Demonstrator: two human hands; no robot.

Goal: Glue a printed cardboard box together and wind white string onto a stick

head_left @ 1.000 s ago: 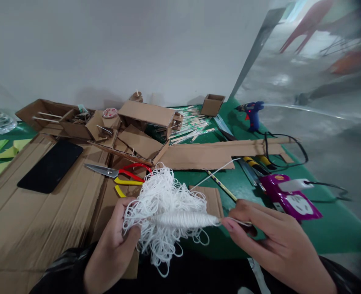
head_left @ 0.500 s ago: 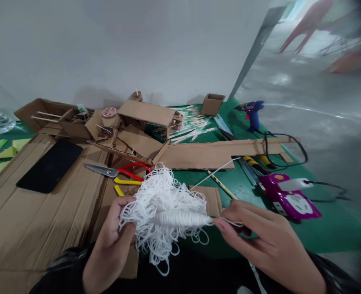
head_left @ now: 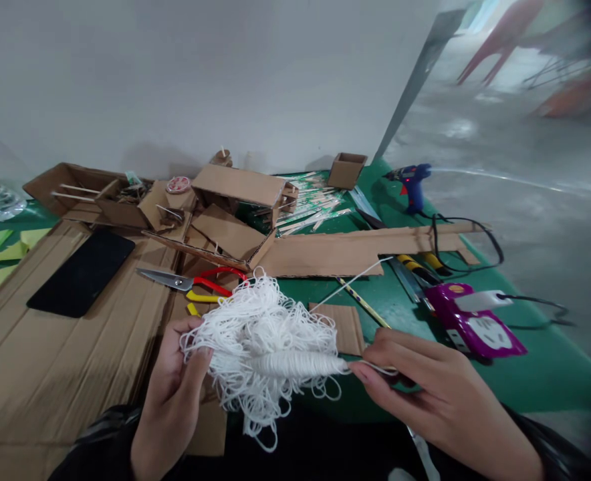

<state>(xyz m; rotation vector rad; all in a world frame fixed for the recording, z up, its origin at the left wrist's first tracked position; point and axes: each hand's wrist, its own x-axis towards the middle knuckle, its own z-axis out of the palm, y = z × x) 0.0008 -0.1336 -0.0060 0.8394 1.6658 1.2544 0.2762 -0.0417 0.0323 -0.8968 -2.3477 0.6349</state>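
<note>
A loose tangle of white string (head_left: 260, 314) hangs between my two hands above the front of the table. My left hand (head_left: 168, 394) is closed on its left side, thumb in front and fingers behind. Across the tangle lies a tightly wound bundle of white string (head_left: 300, 364), tapering to the right. My right hand (head_left: 440, 387) pinches the tapered end of this bundle, and a strand runs back under the fingers. What lies inside the right palm is hidden. Scissors (head_left: 185, 282) with red and yellow handles lie just behind the tangle.
A black phone (head_left: 82, 272) rests on the cardboard sheet (head_left: 69, 361) at left. Behind stand cardboard boxes (head_left: 240, 184) and scattered thin sticks (head_left: 318, 210). At right are a blue glue gun (head_left: 413, 187), a cardboard strip (head_left: 325, 254) and a purple power strip (head_left: 476, 327) with a white plug.
My left hand has moved a little to the left, drawing the tangle's left side out with it. The right hand has barely moved and keeps its pinch.
</note>
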